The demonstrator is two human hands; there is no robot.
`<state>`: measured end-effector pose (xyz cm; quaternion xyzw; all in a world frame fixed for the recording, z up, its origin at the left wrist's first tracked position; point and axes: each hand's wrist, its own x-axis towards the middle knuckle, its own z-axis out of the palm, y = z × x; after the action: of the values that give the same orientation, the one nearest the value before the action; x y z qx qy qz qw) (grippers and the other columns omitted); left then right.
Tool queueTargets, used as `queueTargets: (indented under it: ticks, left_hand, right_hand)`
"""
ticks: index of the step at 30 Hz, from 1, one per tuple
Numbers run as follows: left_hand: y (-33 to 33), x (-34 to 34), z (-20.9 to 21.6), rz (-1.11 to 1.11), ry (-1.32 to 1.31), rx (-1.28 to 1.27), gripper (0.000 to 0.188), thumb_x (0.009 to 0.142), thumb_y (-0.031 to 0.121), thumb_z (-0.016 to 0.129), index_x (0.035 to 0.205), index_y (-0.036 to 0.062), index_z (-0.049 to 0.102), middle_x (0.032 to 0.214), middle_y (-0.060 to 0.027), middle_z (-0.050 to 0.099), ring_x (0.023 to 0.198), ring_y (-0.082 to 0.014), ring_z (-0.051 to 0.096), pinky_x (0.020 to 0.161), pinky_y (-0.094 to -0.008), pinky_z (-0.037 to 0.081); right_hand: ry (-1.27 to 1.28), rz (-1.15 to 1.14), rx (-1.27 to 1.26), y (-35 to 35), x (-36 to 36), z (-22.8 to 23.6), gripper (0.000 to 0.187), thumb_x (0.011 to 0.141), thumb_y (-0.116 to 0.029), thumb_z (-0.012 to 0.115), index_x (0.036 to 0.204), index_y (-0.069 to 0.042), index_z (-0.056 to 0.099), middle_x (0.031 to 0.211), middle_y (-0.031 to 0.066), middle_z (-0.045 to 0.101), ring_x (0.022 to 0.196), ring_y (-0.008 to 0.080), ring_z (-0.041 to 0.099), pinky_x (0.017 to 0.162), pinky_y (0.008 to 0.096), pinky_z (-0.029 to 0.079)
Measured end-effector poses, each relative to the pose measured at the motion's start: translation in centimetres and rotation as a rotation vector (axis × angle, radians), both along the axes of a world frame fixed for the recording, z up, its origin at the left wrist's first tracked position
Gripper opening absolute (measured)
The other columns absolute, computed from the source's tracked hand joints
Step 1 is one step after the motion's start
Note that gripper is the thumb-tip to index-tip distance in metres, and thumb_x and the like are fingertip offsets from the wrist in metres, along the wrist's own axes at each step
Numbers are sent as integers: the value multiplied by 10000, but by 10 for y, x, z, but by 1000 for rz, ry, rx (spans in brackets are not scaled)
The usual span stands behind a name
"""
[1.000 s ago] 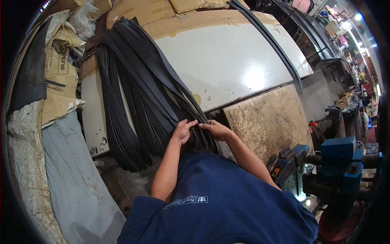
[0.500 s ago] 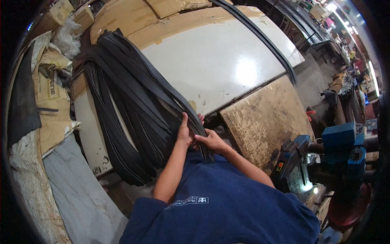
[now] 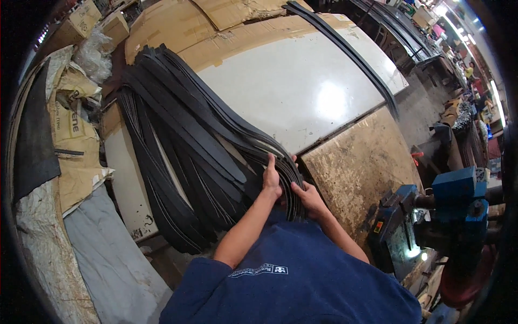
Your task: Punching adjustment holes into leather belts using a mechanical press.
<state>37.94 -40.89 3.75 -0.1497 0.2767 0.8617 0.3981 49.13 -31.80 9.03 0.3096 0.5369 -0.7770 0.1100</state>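
Note:
A bundle of long black rubber-like strips [image 3: 292, 181] bends over the table's front edge towards my body. My left hand [image 3: 272, 179] holds it from the left side, thumb upright, its fingers mostly hidden behind the strips. Gripping the same bundle a little lower, from the right, is my right hand [image 3: 311, 199], with its thumb across the front. The strips' near ends hang against my blue shirt. More black strips [image 3: 178, 113] lie fanned out in a heap to the left, some drooping over the table's edge.
The strips rest on a white-topped table [image 3: 259, 92] with cardboard [image 3: 172, 27] at the back. One long black strip [image 3: 345, 51] crosses its right part. A worn wooden board [image 3: 361, 156] adjoins it; a blue machine [image 3: 453, 186] stands right. Sacks and grey cloth [image 3: 110, 243] lie left.
Both hands have shifted to the right with the bundle, which now curves more and spreads wider between them. The whole view has moved slightly too.

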Motion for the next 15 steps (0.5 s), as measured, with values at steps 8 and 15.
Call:
queueTargets:
  ticks: [8,15]
  left_hand:
    - [3,30,12,-38,67,-291,506,966,444,535,1072,-48,595,985,-146,692,848,-254,701,708,-361,594]
    - [-13,40,-6,-209,300,-592,578,934,430,592,1214,-71,520,1133,-182,641,1053,-255,635,879,-362,516]
  right_hand:
    - [8,166,62,15,5,15,340,858,-168,725,1098,39,602,876,60,673,731,132,637,658,291,527]
    - [102,239,617,33,-26,-1,392,765,-149,770,1069,32,600,897,82,685,788,156,632,709,318,507]
